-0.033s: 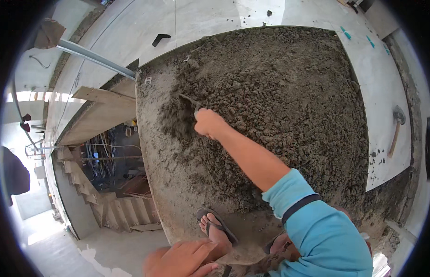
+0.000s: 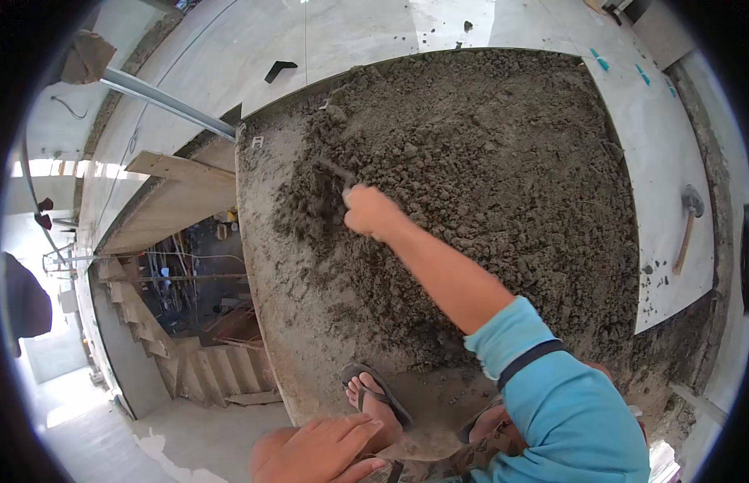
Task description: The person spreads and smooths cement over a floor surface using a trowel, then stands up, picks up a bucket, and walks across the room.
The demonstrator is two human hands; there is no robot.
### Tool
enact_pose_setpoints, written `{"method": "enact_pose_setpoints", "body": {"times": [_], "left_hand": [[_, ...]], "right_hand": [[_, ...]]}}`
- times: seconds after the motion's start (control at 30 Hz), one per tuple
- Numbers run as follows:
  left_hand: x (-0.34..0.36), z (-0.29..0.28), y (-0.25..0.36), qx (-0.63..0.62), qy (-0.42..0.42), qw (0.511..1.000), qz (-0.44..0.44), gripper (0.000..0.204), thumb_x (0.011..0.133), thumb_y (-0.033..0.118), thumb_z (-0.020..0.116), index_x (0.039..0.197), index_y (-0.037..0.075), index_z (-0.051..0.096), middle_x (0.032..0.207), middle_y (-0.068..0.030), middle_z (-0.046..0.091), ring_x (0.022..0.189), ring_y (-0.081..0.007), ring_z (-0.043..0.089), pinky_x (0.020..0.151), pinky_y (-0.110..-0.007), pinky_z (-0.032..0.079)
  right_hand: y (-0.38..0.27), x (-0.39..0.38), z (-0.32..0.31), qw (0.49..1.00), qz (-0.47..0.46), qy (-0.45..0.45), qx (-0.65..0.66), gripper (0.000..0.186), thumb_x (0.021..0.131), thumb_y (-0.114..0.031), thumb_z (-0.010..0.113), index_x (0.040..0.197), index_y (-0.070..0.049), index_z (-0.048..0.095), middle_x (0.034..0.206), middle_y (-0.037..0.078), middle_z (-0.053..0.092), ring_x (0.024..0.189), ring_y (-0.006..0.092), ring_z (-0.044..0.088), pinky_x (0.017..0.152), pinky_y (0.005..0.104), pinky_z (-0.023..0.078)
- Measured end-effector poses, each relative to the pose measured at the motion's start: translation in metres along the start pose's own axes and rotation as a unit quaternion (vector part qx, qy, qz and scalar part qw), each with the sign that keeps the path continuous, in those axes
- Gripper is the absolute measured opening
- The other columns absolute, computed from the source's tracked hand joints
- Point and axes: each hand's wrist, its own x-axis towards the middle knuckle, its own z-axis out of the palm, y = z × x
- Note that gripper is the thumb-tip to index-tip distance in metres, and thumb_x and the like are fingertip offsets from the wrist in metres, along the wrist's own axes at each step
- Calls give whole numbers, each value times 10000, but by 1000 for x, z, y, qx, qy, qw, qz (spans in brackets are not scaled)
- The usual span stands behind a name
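Note:
My right hand [image 2: 373, 211] is closed on the handle of a trowel [image 2: 330, 167], its blade blurred at the left edge of a broad bed of loose grey mortar [image 2: 511, 185]. Mortar thins there into a rougher, paler strip [image 2: 274, 314]. Low in the view, my left hand [image 2: 334, 447] rests over my bent left knee [image 2: 270, 441], fingers outstretched with nothing in them. My sandalled foot [image 2: 370, 390] stands on the mortar-smeared floor beside it.
A stairwell with concrete steps [image 2: 214, 370] drops away at left, near a metal post [image 2: 157, 101]. Large pale tiles [image 2: 366, 24] border the bed. A mallet [image 2: 686, 229] and small teal pieces [image 2: 600, 60] lie on the right tiles; a black angle piece [image 2: 279, 68] lies at top.
My right hand and the trowel have shifted slightly to the right and a little upward. My left hand stays in nearly the same place.

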Motion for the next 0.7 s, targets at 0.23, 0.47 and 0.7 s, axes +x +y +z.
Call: {"method": "enact_pose_setpoints", "body": {"times": [0.23, 0.47, 0.7], "left_hand": [[31, -17, 29, 109, -16, 983, 145, 477, 949, 377, 534, 1245, 4, 521, 1233, -187, 559, 1072, -352, 571, 927, -406, 446], [38, 10, 23, 172, -24, 954, 245, 457, 933, 348, 550, 1218, -8, 511, 1218, -176, 538, 1079, -310, 535, 930, -420, 408], [14, 59, 14, 327, 36, 895, 301, 393, 850, 270, 610, 1135, 7, 549, 1114, -167, 567, 956, -297, 559, 864, -388, 424]], "right_hand": [[131, -69, -153, 915, 149, 310, 209, 252, 798, -103, 559, 985, 66, 546, 958, 259, 656, 792, 407, 650, 703, 485, 514], [77, -40, -67, 950, 198, 226, 84, 472, 824, -99, 602, 1227, 108, 471, 1177, 284, 611, 1042, 379, 641, 858, 429, 544], [14, -24, 9, 977, 165, 126, 45, 249, 826, 2, 519, 1037, 112, 594, 875, 224, 674, 639, 249, 647, 551, 401, 513]]}}
